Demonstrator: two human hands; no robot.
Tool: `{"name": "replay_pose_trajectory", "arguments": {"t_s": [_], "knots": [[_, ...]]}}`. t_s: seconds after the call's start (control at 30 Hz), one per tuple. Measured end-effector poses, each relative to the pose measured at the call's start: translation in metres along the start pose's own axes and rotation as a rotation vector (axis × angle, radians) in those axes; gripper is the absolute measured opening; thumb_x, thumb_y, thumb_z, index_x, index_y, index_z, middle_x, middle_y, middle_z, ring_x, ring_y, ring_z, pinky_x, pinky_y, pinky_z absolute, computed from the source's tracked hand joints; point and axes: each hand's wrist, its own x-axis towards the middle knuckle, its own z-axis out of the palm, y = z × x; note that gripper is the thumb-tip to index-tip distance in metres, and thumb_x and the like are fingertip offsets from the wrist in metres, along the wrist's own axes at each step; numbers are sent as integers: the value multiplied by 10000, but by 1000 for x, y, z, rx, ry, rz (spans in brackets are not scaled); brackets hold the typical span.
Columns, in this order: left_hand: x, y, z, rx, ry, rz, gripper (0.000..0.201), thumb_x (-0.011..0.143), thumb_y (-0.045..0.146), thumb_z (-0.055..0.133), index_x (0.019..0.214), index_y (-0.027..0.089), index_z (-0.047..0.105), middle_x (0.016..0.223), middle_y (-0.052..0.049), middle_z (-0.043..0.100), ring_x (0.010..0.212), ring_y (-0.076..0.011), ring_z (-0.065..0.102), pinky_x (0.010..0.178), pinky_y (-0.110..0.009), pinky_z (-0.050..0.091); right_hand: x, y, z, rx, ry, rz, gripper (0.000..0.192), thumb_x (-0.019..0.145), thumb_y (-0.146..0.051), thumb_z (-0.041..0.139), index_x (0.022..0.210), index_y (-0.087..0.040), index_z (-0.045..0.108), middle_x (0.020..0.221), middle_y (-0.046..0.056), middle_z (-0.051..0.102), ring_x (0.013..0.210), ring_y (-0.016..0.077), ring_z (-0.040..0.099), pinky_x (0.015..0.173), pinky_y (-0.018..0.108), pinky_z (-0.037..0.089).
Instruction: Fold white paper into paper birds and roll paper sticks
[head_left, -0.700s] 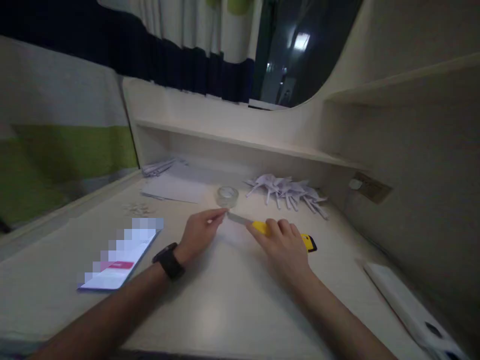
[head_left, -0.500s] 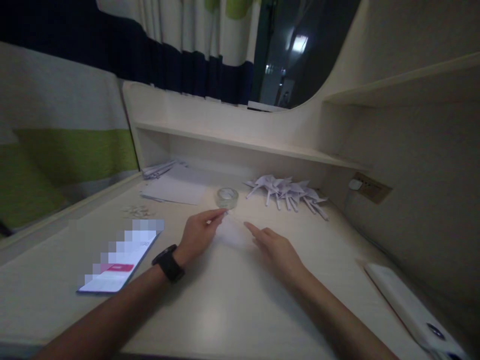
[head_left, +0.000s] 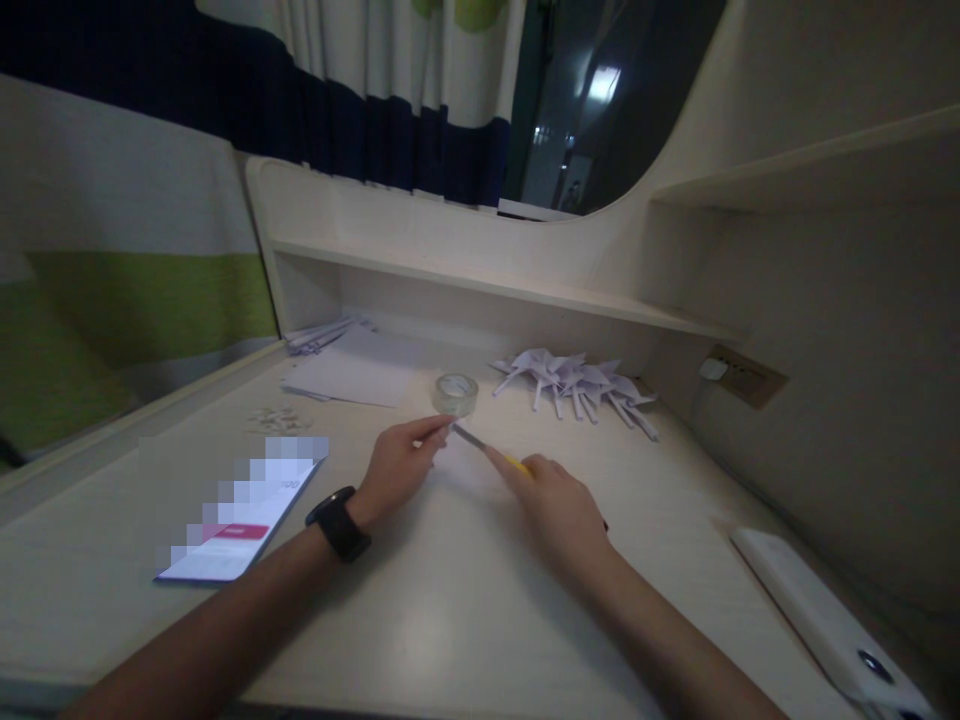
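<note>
My right hand [head_left: 559, 500] is closed around a utility knife with a yellow handle [head_left: 517, 465], its forefinger stretched along it. The knife's metal blade [head_left: 470, 437] points left, and its tip is at the fingertips of my left hand [head_left: 401, 460]. Those fingers pinch the edge of a piece of white paper [head_left: 469, 467], which is pale and hard to tell from the desk. Just behind them stands a roll of clear tape [head_left: 456, 395]. A black watch [head_left: 339, 525] is on my left wrist.
Paper pinwheels [head_left: 574, 385] lie in a row at the back right. Blank paper sheets [head_left: 349, 370] and rolled paper sticks [head_left: 319, 338] are at the back left. Small white bits [head_left: 277, 420] lie behind a lit phone [head_left: 244, 520]. A white case-like object [head_left: 817, 610] lies at right.
My right hand has turned slightly, and the knife's blade and yellow handle now show plainly, with the tip at my left fingertips. My left hand has barely moved.
</note>
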Motion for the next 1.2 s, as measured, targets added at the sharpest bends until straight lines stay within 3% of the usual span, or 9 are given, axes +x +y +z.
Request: {"name": "replay_pose_trajectory", "arguments": {"t_s": [0.1, 0.2, 0.3, 0.47, 0.63, 0.8, 0.97, 1.07, 1.2], "knots": [[-1, 1, 1, 11, -3, 12, 306, 852, 330, 547, 1064, 188, 716, 761, -25, 721, 471, -118, 582, 537, -248, 515, -2, -3, -10, -280, 83, -16, 614, 879, -113, 455, 1404, -414, 347, 980, 119, 581, 857, 266, 525, 731, 401, 420], [-2, 1, 1, 16, 2, 34, 303, 854, 327, 545, 1074, 200, 711, 805, -26, 732, 486, -120, 591, 544, -247, 516, -3, -2, -11, -222, 61, -1, 629, 873, -96, 450, 1411, -402, 337, 984, 116, 585, 860, 249, 527, 741, 388, 426], [-2, -2, 1, 29, 20, 76, 300, 864, 331, 535, 1086, 221, 704, 901, -31, 739, 569, -137, 628, 557, -244, 521, -2, -2, -7, 243, -49, 28, 596, 888, -120, 422, 1429, -345, 318, 965, 82, 604, 790, 185, 559, 704, 318, 457], [-1, -7, 4, 35, 30, 94, 310, 867, 346, 527, 1090, 216, 700, 1011, -49, 726, 743, -181, 669, 575, -246, 533, -2, -14, -14, 1434, -344, 176, 507, 940, -403, 406, 1409, -228, 325, 808, 33, 608, 460, 91, 506, 408, 211, 405], [1, 0, 3, -45, 46, 31, 330, 849, 368, 544, 1064, 174, 704, 961, -67, 731, 748, -197, 666, 536, -250, 527, 1, -18, -21, 1782, -330, 301, 535, 865, -426, 545, 1301, -145, 412, 698, 24, 623, 373, 86, 478, 327, 194, 354], [2, 9, -1, -218, 26, -97, 309, 833, 375, 578, 998, 154, 715, 929, -88, 728, 716, -179, 654, 519, -237, 507, 7, 3, -11, 1525, -133, 302, 569, 855, -481, 530, 1314, -186, 367, 762, 35, 646, 403, 108, 499, 359, 225, 387], [1, 4, 2, -405, -59, -171, 348, 851, 428, 565, 1071, 186, 686, 1057, -110, 698, 830, -181, 643, 580, -241, 501, 15, 38, 2, 643, 72, 157, 391, 925, -362, 424, 1281, -213, 488, 996, 84, 634, 810, 181, 597, 746, 312, 459], [1, 0, 3, -457, -93, -205, 374, 847, 443, 573, 1112, 198, 668, 1102, -125, 683, 871, -195, 640, 618, -265, 506, 16, 53, 8, 272, 47, 191, 400, 955, -289, 353, 1334, -246, 476, 980, 91, 596, 889, 201, 568, 806, 303, 404], [1, -1, 4, -502, -114, -209, 356, 833, 426, 600, 1098, 201, 676, 1116, -126, 677, 886, -197, 641, 646, -277, 511, 17, 64, 20, 53, -40, 197, 441, 934, -210, 388, 1361, -299, 450, 931, 78, 546, 861, 196, 539, 769, 271, 367]]}}
